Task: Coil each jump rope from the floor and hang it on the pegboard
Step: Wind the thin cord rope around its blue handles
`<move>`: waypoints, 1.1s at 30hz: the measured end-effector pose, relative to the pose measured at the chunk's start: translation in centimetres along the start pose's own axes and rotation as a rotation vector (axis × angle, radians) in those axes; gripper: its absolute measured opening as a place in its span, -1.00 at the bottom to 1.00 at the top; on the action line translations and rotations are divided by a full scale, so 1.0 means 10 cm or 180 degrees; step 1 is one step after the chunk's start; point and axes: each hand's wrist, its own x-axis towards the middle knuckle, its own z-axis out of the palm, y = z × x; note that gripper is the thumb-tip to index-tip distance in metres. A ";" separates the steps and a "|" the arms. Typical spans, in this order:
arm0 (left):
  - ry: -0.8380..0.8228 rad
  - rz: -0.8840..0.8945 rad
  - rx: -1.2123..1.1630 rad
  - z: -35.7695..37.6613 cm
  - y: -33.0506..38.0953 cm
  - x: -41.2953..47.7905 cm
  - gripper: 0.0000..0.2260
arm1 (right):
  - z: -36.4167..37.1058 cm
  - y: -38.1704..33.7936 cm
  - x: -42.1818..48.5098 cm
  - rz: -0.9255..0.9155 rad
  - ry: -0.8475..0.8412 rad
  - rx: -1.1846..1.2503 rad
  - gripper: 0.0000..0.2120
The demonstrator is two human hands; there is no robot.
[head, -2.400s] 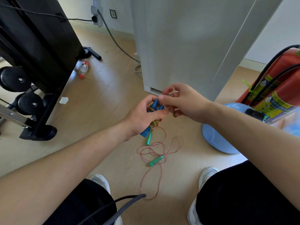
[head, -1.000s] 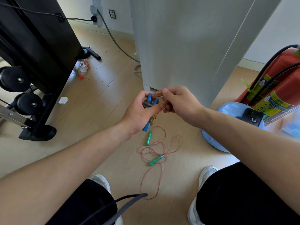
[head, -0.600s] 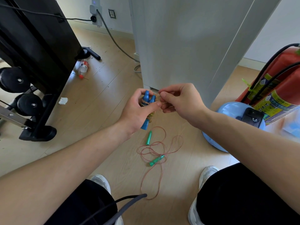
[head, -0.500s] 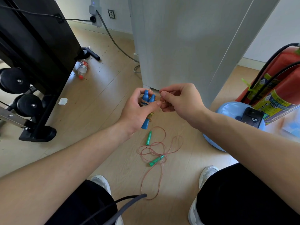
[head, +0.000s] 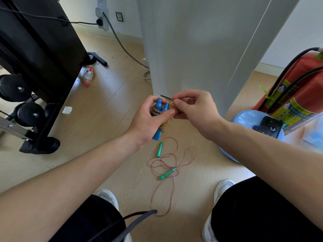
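We hold the jump rope with two blue plastic handles [head: 158,106] upright in our left hand [head: 145,123]. Fingers and thumb are curled tight round the pair of handles. The tapered tips stand out above the fist and the butt ends show below it. Its braided, mostly orange cord [head: 162,125] is wound round the handles inside that grip, and a few turns show just under the thumb. Our right hand [head: 197,110] touches the left one from the right. Its thumb and forefinger are closed in a fine pinch on a bit of that cord right beside the handle tips, and its other fingers curl loosely beneath. We cannot tell how much free cord is left, since the fingers cover it.

We judge the step in hand to be finishing the coil of this rope by fastening off the last of the cord. The next move calls for tucking that end under one of the turns so the bundle holds by itself. The left grip has to stay firm meanwhile, or the windings will slip down the handles. After that the bundle goes to the pegboard, which is not in view here.

Directly below the grip, on the pale wooden plank floor [head: 113,105], lies the second jump rope with slim green plastic handles [head: 167,174] and a thin clear pink cord. It is loose in tangled loops and neither hand touches it. One green handle lies just under the blue butt ends and the other lies nearer our feet. This rope has yet to be coiled.
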 end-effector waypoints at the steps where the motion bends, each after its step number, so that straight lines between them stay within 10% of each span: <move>1: 0.0010 0.0004 -0.0010 0.00 0.01 0.00 -0.77 | 0.00 0.00 0.00 0.0001 -0.0008 0.0025 -0.92; 33: -0.0043 -0.0524 -0.0838 -0.03 0.09 -0.05 -0.79 | -0.06 0.00 0.03 -0.0171 -0.0370 -0.0966 -0.89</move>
